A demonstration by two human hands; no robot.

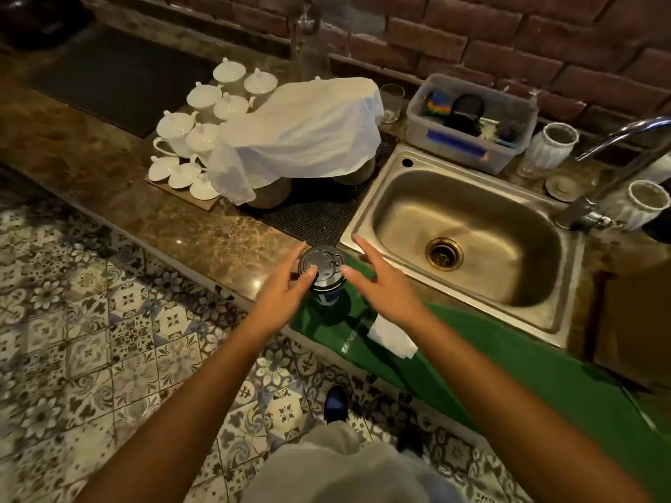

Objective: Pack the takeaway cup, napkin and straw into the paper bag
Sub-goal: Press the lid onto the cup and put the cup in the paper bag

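The takeaway cup [324, 281] stands upright on a green mat [508, 343] at the counter's front edge, and a black lid [326, 258] covers it. My left hand [287, 288] is at the cup's left, fingers straight, with the thumb resting on the lid. My right hand [381, 281] hovers just right of the cup with fingers spread, its thumb tip close to the lid's rim. A white napkin [392, 337] lies on the mat under my right wrist. A thin wrapped straw [351, 337] lies beside it. A flat brown shape [635, 321] at the far right may be the paper bag.
A steel sink [366, 216] with a tap [617, 139] is right behind the cup. White teapots [203, 132] and a draped white cloth [308, 132] sit at the back left. A plastic tub [468, 147] and jars [552, 147] stand behind the sink. Patterned floor tiles are below the counter's edge.
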